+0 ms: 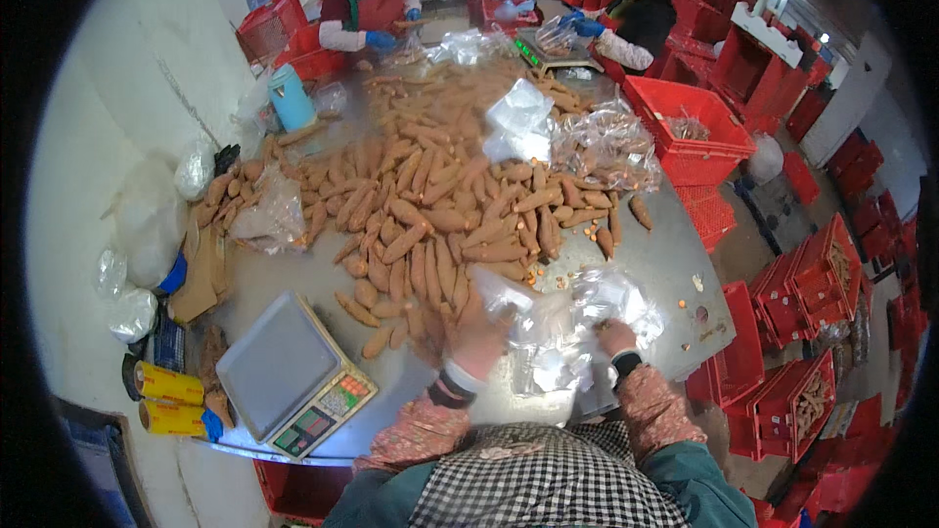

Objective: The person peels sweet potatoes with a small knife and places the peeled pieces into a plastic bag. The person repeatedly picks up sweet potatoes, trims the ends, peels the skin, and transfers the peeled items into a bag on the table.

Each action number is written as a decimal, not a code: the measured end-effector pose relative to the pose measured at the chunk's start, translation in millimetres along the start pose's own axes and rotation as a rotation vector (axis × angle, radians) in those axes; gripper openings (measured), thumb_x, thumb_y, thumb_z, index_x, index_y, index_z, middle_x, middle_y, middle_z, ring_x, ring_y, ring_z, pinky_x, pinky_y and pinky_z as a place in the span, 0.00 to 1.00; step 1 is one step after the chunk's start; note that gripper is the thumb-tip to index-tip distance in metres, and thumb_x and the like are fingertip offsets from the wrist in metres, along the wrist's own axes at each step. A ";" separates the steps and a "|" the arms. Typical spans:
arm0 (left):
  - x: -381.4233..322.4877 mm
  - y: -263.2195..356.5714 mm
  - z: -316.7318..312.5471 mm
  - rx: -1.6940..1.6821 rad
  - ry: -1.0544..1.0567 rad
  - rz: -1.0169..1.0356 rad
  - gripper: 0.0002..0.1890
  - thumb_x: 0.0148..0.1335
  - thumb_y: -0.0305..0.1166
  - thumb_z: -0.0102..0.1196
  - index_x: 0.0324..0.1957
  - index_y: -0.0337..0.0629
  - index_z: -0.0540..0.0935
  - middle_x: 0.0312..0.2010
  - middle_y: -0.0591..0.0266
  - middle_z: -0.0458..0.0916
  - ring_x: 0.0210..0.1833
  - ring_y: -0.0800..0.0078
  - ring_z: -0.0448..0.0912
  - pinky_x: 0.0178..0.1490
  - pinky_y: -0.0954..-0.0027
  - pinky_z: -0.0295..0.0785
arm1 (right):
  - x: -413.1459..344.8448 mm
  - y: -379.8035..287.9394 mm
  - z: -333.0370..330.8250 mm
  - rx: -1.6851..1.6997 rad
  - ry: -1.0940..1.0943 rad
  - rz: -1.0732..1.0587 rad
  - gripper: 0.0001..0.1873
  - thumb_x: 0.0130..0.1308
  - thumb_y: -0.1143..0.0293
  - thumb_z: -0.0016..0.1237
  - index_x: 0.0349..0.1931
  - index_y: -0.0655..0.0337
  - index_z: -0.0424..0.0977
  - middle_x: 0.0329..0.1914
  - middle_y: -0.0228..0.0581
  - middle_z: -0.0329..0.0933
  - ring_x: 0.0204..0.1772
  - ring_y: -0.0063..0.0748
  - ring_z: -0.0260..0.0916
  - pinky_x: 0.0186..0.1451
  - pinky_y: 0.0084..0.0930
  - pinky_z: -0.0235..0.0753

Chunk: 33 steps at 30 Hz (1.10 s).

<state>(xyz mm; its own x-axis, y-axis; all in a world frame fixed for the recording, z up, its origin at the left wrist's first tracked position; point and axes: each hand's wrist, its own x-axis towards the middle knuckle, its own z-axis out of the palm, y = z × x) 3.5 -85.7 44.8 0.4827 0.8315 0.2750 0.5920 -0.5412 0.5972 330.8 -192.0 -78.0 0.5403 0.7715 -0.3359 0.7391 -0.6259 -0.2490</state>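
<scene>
A pile of sweet potatoes (433,220) covers the middle of the metal table (645,249). My left hand (477,345), blurred, is at the pile's near edge beside a raised clear plastic bag (506,297); its fingers are too smeared to show a grip. To the right, my right hand (615,337) has its fingers curled on the edge of a clear plastic bag (616,301). Flat clear bags (550,363) lie between both hands. Left of my left hand stands a digital scale (282,367), its plate bare.
Yellow film rolls (171,383) and a light-blue jug (291,97) line the wall side. Filled bags (609,139) lie at right behind the pile. Red crates (689,132) stand along the right edge. Across the table, co-workers (638,15) handle bags near another scale (554,55).
</scene>
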 end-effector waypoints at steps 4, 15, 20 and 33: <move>-7.4 -0.9 -69.8 -0.469 0.078 -0.130 0.14 0.67 0.31 0.54 0.52 0.35 0.78 0.43 0.57 0.82 0.45 0.68 0.79 0.50 0.65 0.74 | 67.5 45.4 -58.2 0.141 0.213 -0.004 0.19 0.66 0.54 0.46 0.38 0.62 0.80 0.41 0.48 0.83 0.45 0.48 0.81 0.47 0.43 0.78; -23.1 -7.3 -89.1 -0.541 -0.177 0.026 0.20 0.54 0.21 0.56 0.51 0.36 0.79 0.46 0.51 0.81 0.49 0.54 0.81 0.47 0.58 0.79 | -16.8 -94.0 -131.6 1.078 -0.197 -0.248 0.20 0.70 0.58 0.49 0.54 0.61 0.77 0.21 0.31 0.73 0.19 0.21 0.62 0.23 0.21 0.63; -32.7 -8.8 -80.9 -1.030 -0.162 -0.346 0.21 0.59 0.27 0.52 0.55 0.33 0.76 0.50 0.52 0.80 0.48 0.58 0.82 0.44 0.58 0.82 | -68.4 -137.0 -90.2 0.975 -0.707 -0.492 0.11 0.69 0.67 0.50 0.45 0.64 0.72 0.22 0.35 0.67 0.21 0.26 0.63 0.26 0.25 0.64; -32.1 -28.4 -80.8 -0.555 0.109 -0.491 0.17 0.64 0.24 0.49 0.55 0.39 0.78 0.52 0.52 0.78 0.53 0.60 0.77 0.56 0.64 0.72 | -94.7 -145.9 -111.3 1.108 -0.395 -0.566 0.10 0.62 0.79 0.49 0.43 0.64 0.78 0.31 0.32 0.75 0.32 0.22 0.73 0.34 0.22 0.71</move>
<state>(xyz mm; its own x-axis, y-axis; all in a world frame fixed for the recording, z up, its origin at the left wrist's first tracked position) -80.9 -86.9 79.9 0.1632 0.9844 -0.0659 0.2963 0.0148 0.9550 216.6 -161.1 91.2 -0.0288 0.9906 -0.1340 -0.0011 -0.1341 -0.9910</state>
